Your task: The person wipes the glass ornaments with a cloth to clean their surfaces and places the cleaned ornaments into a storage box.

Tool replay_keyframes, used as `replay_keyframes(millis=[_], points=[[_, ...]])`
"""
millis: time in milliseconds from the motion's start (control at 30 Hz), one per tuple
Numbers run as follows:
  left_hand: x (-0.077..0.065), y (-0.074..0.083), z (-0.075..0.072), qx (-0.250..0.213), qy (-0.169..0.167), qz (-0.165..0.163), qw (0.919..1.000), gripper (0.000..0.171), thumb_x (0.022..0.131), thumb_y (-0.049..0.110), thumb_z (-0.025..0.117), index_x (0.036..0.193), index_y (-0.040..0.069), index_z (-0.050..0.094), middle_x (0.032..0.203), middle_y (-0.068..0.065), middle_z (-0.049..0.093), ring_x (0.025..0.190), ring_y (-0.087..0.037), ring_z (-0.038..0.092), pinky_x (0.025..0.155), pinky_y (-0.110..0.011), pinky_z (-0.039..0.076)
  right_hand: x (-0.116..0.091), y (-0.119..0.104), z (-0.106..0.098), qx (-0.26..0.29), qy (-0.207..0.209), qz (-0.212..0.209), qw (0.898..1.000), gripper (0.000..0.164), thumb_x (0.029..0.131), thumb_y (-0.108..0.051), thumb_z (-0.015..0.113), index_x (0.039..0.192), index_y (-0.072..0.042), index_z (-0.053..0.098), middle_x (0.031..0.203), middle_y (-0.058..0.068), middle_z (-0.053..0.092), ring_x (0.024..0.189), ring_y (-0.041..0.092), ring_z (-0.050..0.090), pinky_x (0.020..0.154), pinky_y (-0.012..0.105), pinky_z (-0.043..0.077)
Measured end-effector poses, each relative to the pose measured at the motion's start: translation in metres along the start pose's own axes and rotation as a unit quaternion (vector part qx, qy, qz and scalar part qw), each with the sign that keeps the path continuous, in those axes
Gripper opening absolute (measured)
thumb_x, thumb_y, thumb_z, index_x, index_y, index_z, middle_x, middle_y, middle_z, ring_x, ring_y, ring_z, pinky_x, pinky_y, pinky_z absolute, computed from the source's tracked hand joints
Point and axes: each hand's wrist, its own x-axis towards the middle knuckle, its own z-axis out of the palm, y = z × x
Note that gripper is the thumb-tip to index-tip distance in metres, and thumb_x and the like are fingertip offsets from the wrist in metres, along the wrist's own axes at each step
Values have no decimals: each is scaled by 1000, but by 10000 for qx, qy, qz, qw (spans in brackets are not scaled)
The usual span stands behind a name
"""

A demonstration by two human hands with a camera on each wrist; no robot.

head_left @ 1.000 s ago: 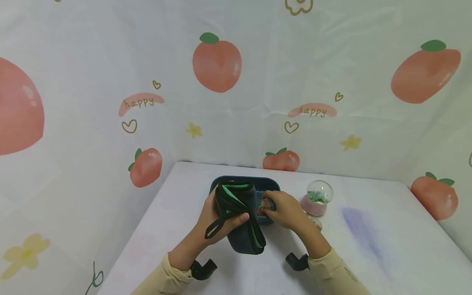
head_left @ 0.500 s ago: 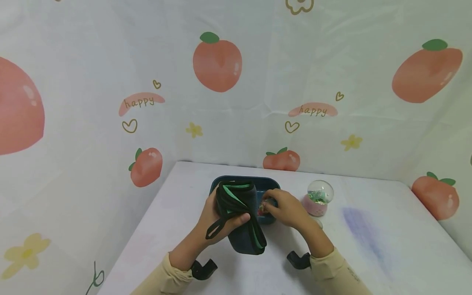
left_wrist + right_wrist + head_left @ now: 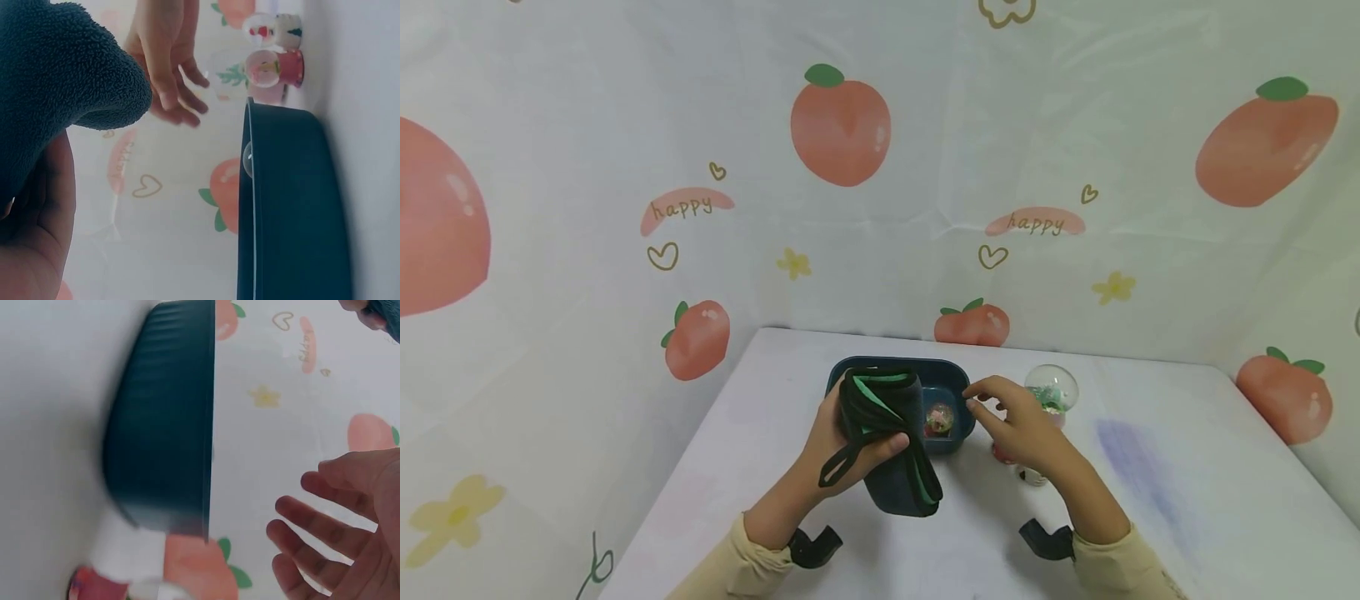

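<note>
My left hand (image 3: 829, 442) grips a folded dark cloth (image 3: 891, 487) with green inner edges and a hanging loop; in the left wrist view its surface is terry-like (image 3: 56, 69). The cloth hangs over the front of a dark blue tray (image 3: 952, 372) and hides much of it. Inside the tray's right part sits a small snow globe (image 3: 939, 418). Just right of the tray's rim, my right hand (image 3: 1022, 427) holds nothing, its fingers loosely spread. In the right wrist view those fingers (image 3: 319, 519) are apart from the tray wall (image 3: 165, 419).
Right of the tray stands a large snow globe (image 3: 1054, 385), partly behind my right hand. Two smaller globes are beside it, one with a red base (image 3: 292, 67), one with a white base (image 3: 288, 31). A patterned cloth wall (image 3: 887, 250) closes off the back.
My right hand has let go of the small snow globe inside the tray and moved right, past the rim, its fingers loosening. The left hand and the folded cloth have stayed put.
</note>
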Motion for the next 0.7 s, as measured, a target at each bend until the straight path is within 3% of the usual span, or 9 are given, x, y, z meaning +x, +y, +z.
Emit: replay_keyframes(millis=[267, 367, 567, 700], points=[[0, 1, 0, 7, -4, -16, 10000, 63, 83, 23, 92, 135, 12, 59, 122, -11, 70, 110, -18, 69, 94, -38, 62, -26, 11, -20, -127, 161, 333, 9992, 19, 100, -18, 74, 119, -15, 74, 114, 0, 75, 105, 20, 69, 90, 47, 61], [0, 1, 0, -21, -15, 2, 10000, 62, 84, 25, 92, 135, 12, 59, 122, -11, 70, 110, -18, 69, 94, -38, 62, -37, 18, -26, -133, 203, 375, 9990, 19, 98, -18, 77, 117, -17, 74, 110, -2, 75, 102, 17, 69, 87, 39, 61], [0, 1, 1, -54, -61, 58, 9999, 61, 85, 25, 91, 136, 13, 59, 123, -11, 71, 110, -19, 70, 94, -39, 62, -56, 34, -37, -247, 388, 457, 9979, 28, 93, -15, 82, 120, -12, 73, 110, 2, 76, 99, 16, 69, 82, 33, 60], [0, 1, 1, -14, -79, 60, 9999, 62, 85, 25, 91, 136, 13, 58, 123, -11, 70, 111, -19, 70, 94, -38, 62, -67, 43, -41, -402, 335, 658, 9965, 39, 89, -23, 87, 123, -9, 72, 115, 5, 77, 102, 18, 67, 81, 32, 58]])
